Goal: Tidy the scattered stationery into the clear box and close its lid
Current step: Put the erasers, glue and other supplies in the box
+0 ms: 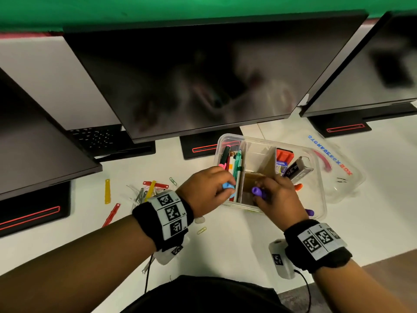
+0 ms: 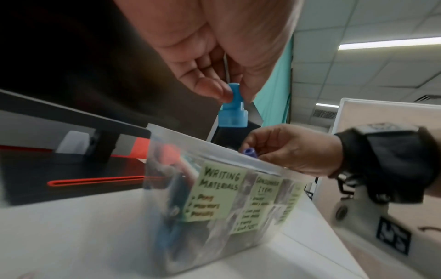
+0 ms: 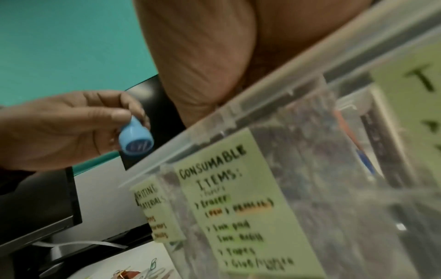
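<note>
The clear box (image 1: 259, 141) stands open on the white desk (image 1: 225, 249). It is the reference for all positions below.

**Labels on the near wall of the box**
- Left note (image 2: 219, 190): "WRITING MATERIALS", listing pens, markers and pencils.
- Middle note (image 3: 226, 207): "CONSUMABLE ITEMS:". The entries for eraser, ink pad, tapes and glue are partly legible, and the rest is blurred.
- Right note (image 3: 417, 94): only a leading "T" can be read.

**Lid**
- The lid (image 1: 338, 172) lies flat on the desk just right of the box.
- Its lettering "STORAGE BOX" is seen inverted.

**Hands**
- The left hand (image 1: 207, 188) is at the near-left corner of the box. Thumb and fingertips pinch a blue stamp (image 1: 229, 187) by its narrow top. In the left wrist view the stamp hangs above the rim, over the writing-materials end.
- The right hand (image 1: 277, 197) is above the near rim of the box, at the middle compartment. Its curled fingers grip a purple stamp (image 1: 258, 192).

**Contents and surroundings**
- Pens (image 1: 232, 161) fill the left compartment of the box.
- Coloured paper fasteners and clips (image 1: 149, 190) lie scattered on the desk left of the box.
- A dark monitor (image 1: 203, 75) stands beyond the box.
</note>
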Available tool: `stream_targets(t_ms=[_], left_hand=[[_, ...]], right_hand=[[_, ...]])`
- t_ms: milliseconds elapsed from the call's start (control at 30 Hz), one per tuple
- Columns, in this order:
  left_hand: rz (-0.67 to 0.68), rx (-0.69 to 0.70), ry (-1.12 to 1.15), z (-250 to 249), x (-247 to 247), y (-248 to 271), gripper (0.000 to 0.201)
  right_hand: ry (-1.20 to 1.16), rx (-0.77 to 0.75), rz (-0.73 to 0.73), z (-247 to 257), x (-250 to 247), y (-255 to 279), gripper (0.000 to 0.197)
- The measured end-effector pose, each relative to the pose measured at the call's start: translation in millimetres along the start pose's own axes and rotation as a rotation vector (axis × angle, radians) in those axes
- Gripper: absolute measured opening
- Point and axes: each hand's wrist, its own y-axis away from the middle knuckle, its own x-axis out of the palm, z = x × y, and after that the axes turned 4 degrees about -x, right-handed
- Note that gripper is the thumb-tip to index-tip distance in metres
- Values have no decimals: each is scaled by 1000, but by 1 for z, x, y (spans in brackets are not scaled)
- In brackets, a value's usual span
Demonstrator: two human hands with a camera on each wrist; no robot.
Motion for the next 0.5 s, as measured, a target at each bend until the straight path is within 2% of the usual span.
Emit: stream_targets(t_ms=[133,267,433,500], left_hand=[[33,35,56,-12,16,-14,28],[109,63,2,-7,26,-21,36],[-35,-92,0,32,6,-12,29],[-70,-185,-28,59,-1,-6,27]], right_hand=[[-60,6,-65,-3,7,1,24],[-81,-21,-68,-4,7,3,14],[-109,-5,-156,3,5,6,11],[-148,-65,-201,12,2,6,13]])
